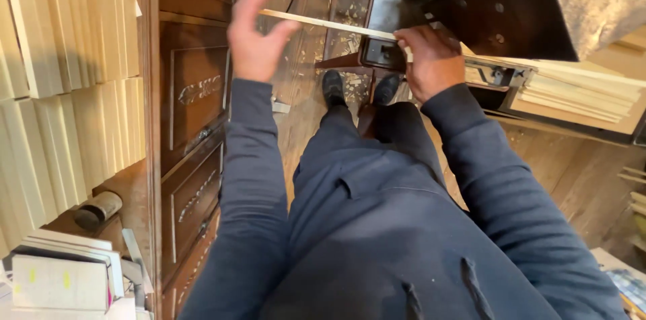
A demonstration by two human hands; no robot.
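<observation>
A person stands and looks down at their own two hands, their dark blue trousers and their black shoes [359,88]. The right hand [433,59] is closed around a thin, pale wooden strip [330,24] and holds it up in the air, above the floor. The strip is long and flat, and it runs from the right hand across to the left hand [254,36]. The left hand is open wide, with the thumb and fingers spread apart. Its fingers are right at the far end of the strip, but it is hard to tell if they touch it. Both arms wear dark blue sleeves. Under the strip, the wooden floor [303,98] has little wood chips all over it. On the left stands a dark brown cabinet [192,125] with carved drawer fronts. Further left, many pale wooden boards [67,78] stand side by side in rows. On the right, a stack of thin pale strips [579,91] lies flat on a stand, just beside the right hand. A dark machine [484,4] sits above that stack, near the top.
</observation>
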